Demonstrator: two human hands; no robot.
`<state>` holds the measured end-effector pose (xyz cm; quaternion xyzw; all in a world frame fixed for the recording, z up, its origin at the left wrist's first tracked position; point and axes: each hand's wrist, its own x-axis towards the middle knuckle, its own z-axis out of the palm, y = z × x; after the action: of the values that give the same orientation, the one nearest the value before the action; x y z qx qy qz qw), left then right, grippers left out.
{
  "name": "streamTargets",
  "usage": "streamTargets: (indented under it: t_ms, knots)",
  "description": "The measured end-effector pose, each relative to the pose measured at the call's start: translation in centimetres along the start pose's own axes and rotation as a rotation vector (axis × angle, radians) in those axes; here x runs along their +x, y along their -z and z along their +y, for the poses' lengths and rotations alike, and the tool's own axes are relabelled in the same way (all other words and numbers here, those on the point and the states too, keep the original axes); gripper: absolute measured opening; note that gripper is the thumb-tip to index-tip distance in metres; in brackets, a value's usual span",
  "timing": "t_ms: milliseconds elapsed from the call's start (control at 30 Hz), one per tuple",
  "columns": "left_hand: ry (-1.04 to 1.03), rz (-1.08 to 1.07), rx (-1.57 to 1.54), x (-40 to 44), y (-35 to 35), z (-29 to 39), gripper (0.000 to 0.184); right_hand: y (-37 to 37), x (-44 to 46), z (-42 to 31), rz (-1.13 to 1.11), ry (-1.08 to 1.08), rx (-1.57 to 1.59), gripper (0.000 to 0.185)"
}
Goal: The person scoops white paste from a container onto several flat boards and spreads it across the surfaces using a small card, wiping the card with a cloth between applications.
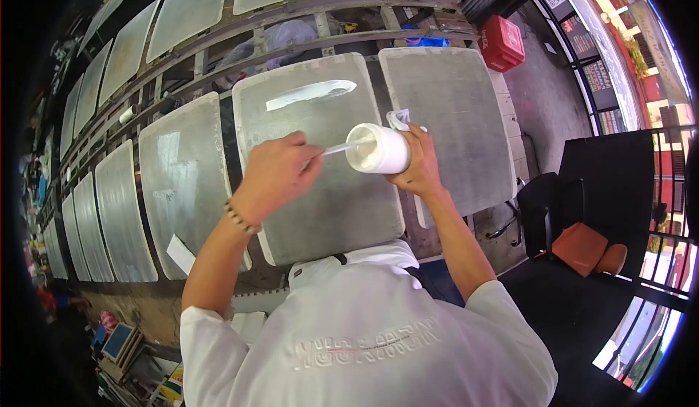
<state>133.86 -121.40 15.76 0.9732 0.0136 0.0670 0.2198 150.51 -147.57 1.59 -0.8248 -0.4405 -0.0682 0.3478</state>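
Observation:
My left hand (285,170), wearing a beaded bracelet, is closed around a thin white stirring stick (336,149). The stick's far end reaches inside the mouth of a white plastic tub (393,151), which holds a white creamy substance (368,152). My right hand (420,163) grips the tub around its base and side, tilting it with the mouth toward my left hand. A crumpled white piece (399,119) shows beside the tub near my right fingers. Below my hands lies a grey flat board (328,210) with a pale border and a white streak (312,95) on it.
Another grey board (455,108) is to the right, and several more line the left and back. Wooden rails (320,32) run behind. A red cooler box (502,44) stands at the back right, a black chair (546,210) at the right. A white card (180,254) lies left.

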Motion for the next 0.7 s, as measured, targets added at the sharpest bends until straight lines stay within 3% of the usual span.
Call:
streamTargets:
  t_ms: [167,267,367,433,533,700]
  knots:
    - [-0.016,-0.080,0.044,5.0,-3.4,4.9,0.017,3.4,-0.7,4.6,-0.005,0.061,-0.028,0.090]
    - [0.103,-0.282,-0.131,7.6,-5.5,7.1,0.020,5.9,-2.1,8.1,0.005,0.076,0.044,0.088]
    - [0.282,-0.401,-0.366,11.1,-8.1,8.9,0.025,8.3,-1.7,12.6,-0.075,0.109,-0.001,0.087]
    - [0.671,-0.504,-0.742,12.4,-9.6,10.7,0.029,9.9,-2.4,15.0,-0.064,0.123,0.028,0.089]
    - [0.843,-0.525,-1.021,13.6,-12.3,11.1,0.028,12.1,-2.2,18.4,-0.145,0.121,0.025,0.090]
    - [0.912,-0.423,-1.428,12.1,-17.5,9.3,0.027,14.2,-1.4,21.5,-0.110,0.041,0.078,0.091]
